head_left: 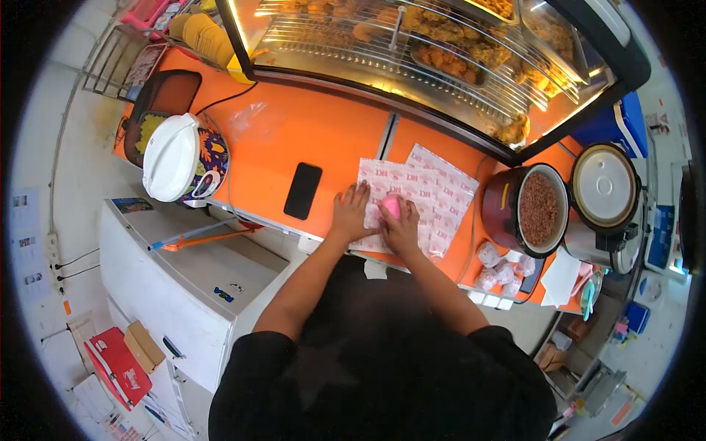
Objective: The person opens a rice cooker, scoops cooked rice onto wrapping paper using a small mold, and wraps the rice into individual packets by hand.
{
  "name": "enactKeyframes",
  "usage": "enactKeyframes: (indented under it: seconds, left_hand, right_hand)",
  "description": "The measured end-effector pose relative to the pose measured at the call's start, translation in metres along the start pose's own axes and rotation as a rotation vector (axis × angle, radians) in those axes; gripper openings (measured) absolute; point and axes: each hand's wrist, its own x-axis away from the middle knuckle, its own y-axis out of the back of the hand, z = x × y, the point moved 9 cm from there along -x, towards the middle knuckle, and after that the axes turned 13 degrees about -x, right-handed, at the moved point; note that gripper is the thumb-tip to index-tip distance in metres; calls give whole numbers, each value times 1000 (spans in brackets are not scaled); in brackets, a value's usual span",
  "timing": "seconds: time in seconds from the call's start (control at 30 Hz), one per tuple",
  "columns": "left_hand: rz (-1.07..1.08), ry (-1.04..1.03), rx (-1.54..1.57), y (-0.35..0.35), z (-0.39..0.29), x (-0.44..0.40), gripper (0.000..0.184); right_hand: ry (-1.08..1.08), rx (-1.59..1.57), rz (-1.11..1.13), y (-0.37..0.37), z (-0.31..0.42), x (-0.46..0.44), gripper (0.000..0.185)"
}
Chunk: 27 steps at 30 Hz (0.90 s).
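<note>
Sheets of printed red-and-white wrapping paper [450, 192] lie overlapping on the orange counter. My left hand [351, 214] rests flat on the left part of the top sheet, fingers stretched out. In my right hand [401, 229] is a small pink rounded object [391, 206], gripped from above over the same sheet; its underside is hidden, so its kind cannot be made out. Right of the paper stands an open rice cooker [507, 207] filled with reddish-brown rice [539, 209]. Several small paper-wrapped bundles [504, 273] sit in front of it.
A black phone [302, 191] lies left of the paper. Behind the counter [250, 173] stands a lit glass display case [382, 88] with fried chicken. A white-lidded patterned container [170, 157] is at the left edge; a second, lidded pot [604, 185] stands at the right.
</note>
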Motion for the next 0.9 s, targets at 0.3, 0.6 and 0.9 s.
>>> enactKeyframes:
  seconds: [0.3, 0.6, 0.9]
  left_hand:
    - [43, -48, -45, 6, 0, -2, 130]
    - [-38, 93, 204, -13, 35, -58, 68]
    - [-416, 35, 38, 25, 18, -50, 49]
  right_hand:
    - [-59, -21, 102, -8, -11, -12, 57]
    - [58, -168, 258, 31, -1, -32, 56]
    - [-141, 103, -580, 295, -10, 13, 81]
